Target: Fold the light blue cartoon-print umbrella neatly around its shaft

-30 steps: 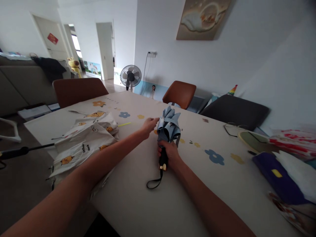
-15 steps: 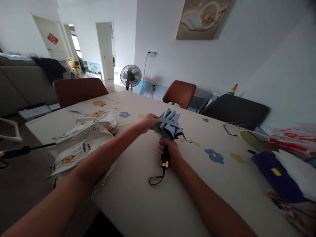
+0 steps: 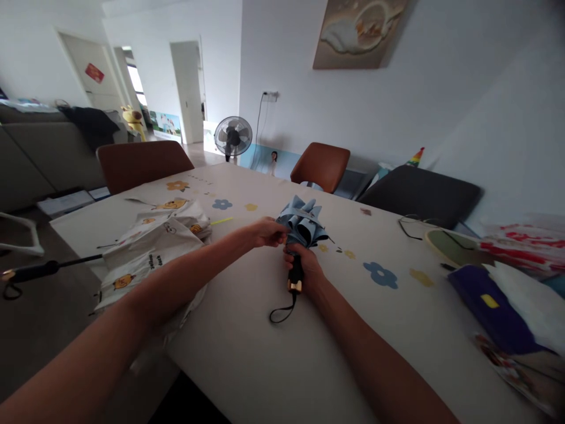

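A light blue folding umbrella [image 3: 304, 221] stands handle towards me over the table, its canopy gathered in pleats with a strap across them. My right hand [image 3: 305, 266] is wrapped round the top of its black handle, whose gold end and black wrist loop show below. With fingers closed, my left hand [image 3: 270, 231] pinches at the left edge of the pleats; the exact bit of fabric or strap between the fingertips is hidden. Left of my forearm, a loose white umbrella [image 3: 150, 250] with yellow duck prints lies crumpled, its black shaft and handle sticking out past the table edge.
The white table [image 3: 247, 347] carries flower prints. At the right lie a purple case [image 3: 489, 309], glasses [image 3: 410, 229], a green oval item [image 3: 450, 247] and red-and-white plastic packaging [image 3: 525, 241]. Chairs [image 3: 320, 166] line the far side, with a fan [image 3: 233, 136] behind.
My left hand has moved down from the strap's upper left end to the lower left edge of the blue pleats. The strap now lies across the canopy. My right hand keeps its grip.
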The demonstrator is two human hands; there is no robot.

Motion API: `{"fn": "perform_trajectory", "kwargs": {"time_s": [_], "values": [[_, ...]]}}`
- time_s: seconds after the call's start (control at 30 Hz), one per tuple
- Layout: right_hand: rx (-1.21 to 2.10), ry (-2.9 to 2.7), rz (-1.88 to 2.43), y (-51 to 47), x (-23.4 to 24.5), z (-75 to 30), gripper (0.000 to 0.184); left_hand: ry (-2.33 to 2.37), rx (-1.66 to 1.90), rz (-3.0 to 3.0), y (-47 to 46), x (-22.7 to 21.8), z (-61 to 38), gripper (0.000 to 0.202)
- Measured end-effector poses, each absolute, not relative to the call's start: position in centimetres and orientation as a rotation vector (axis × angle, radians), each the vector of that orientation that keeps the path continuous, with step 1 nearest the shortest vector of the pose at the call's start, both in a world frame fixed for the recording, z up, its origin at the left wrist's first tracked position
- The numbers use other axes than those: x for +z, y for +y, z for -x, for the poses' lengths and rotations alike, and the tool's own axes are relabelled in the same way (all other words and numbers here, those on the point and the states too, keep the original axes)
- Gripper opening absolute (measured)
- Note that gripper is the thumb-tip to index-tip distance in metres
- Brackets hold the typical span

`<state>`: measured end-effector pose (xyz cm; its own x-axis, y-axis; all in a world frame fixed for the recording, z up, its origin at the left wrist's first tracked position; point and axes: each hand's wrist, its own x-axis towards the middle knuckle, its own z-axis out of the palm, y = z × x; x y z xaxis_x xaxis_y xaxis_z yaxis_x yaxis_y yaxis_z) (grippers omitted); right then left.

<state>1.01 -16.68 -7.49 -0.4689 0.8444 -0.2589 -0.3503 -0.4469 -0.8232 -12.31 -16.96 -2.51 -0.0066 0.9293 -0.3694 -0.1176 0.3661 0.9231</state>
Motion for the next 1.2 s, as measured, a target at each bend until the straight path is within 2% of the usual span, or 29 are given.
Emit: {"fn": "perform_trajectory", "kwargs": {"time_s": [0.2,0.47,0.77,1.03,1.2], "values": [[1.932,-1.008,0.970,-16.9,-7.6,-0.9,0.011,1.270,0.976,-0.727,-18.7,-3.3,12.5,0.026],[2.132,-0.964,0.771,-16.5,-7.2,-1.5,0.012,1.144,1.052,-0.680,-18.8,-6.1,13.2,0.019],[2.218,-1.005,0.661,-16.6,-7.6,-1.4,0.034,0.994,0.955,-0.695,-19.3,-6.0,14.5,0.019],[2.146,-1.006,0.791,-16.6,-7.3,-1.4,0.015,1.090,1.019,-0.674,-19.6,-5.9,14.3,0.024],[2.074,-1.107,0.854,-17.2,-7.5,-1.1,0.015,1.444,1.300,-0.880,-18.9,-6.6,14.2,0.025]]}}
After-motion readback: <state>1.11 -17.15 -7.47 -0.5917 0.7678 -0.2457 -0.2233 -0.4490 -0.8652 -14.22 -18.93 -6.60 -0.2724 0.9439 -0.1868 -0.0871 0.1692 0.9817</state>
